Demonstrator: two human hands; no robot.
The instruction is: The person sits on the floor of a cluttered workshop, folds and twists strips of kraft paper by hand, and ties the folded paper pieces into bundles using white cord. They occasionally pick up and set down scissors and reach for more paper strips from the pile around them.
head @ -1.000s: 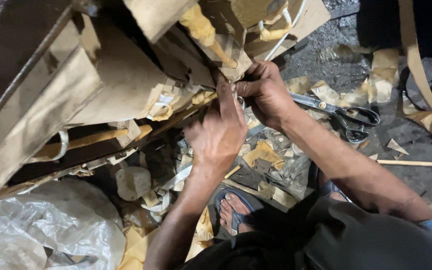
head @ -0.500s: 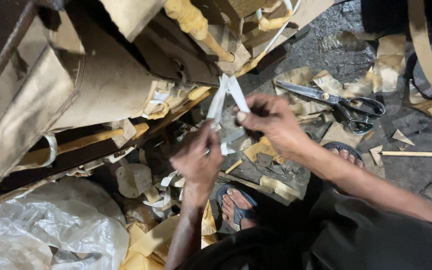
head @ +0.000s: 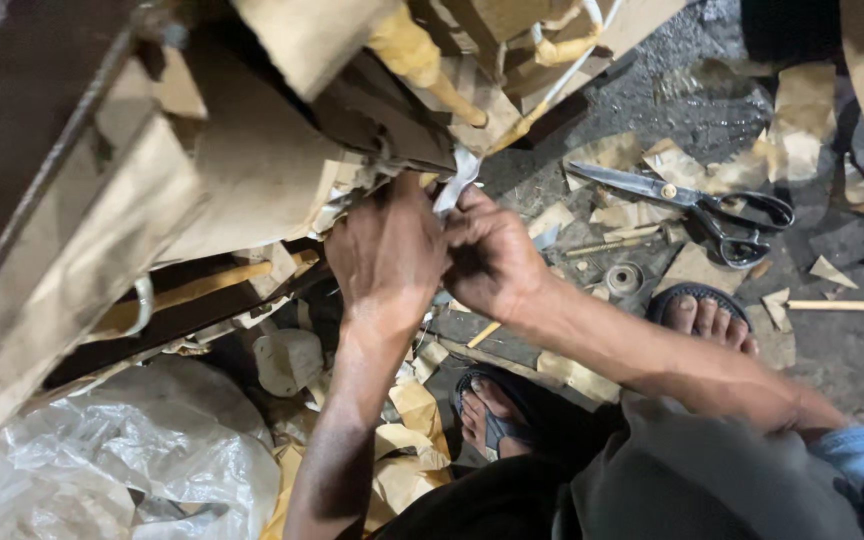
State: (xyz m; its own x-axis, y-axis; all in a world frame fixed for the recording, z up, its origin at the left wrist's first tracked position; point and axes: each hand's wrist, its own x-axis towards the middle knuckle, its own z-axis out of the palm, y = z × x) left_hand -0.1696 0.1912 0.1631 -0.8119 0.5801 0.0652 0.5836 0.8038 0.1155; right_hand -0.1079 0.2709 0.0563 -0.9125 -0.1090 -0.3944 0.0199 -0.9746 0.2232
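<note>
At the centre of the frame both the left hand (head: 387, 255) and right hand (head: 492, 262) pinch shut on the white strip (head: 455, 182), which wants steady, even tension against the brown paper bundle (head: 252, 160).

- One view only, from a camera worn on the person's head, so no part of the scene is shared with another view.
- It looks steeply down past the person's own arms to the floor (head: 832, 350).
- It sits close: the hands, left hand (head: 387, 255) and right hand (head: 492, 260), fill mid-frame.
- The person's lap and sandalled feet (head: 702, 315) lie along the lower edge, cardboard pieces (head: 252, 150) across the top left.
</note>
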